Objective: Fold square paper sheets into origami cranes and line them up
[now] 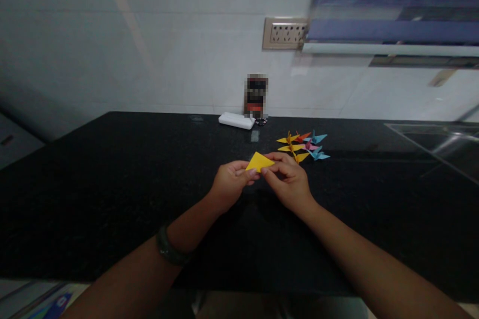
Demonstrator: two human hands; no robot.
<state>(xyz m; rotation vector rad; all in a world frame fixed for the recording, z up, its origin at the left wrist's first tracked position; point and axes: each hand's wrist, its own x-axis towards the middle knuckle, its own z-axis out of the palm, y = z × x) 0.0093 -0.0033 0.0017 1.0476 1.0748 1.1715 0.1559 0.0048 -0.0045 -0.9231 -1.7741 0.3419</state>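
A small folded piece of yellow paper (259, 161) is held up in front of me, above the dark countertop. My left hand (232, 180) pinches its left corner and lower edge, thumb on top. On the other side my right hand (290, 179) grips the right corner and lower edge between thumb and fingers. Both thumb tips nearly meet at the bottom of the paper. Just beyond my right hand lie several folded paper cranes, among them a yellow one (292, 147), an orange one (303, 137), a pink one (310, 146) and a blue one (319, 153).
The black countertop (112, 184) runs back to a tiled wall (168, 60). A white power bank-like block (236, 120) lies at the back, beside a blurred upright object (256, 95). A socket panel (285, 33) is on the wall. A glassy panel edge (430, 149) crosses the right.
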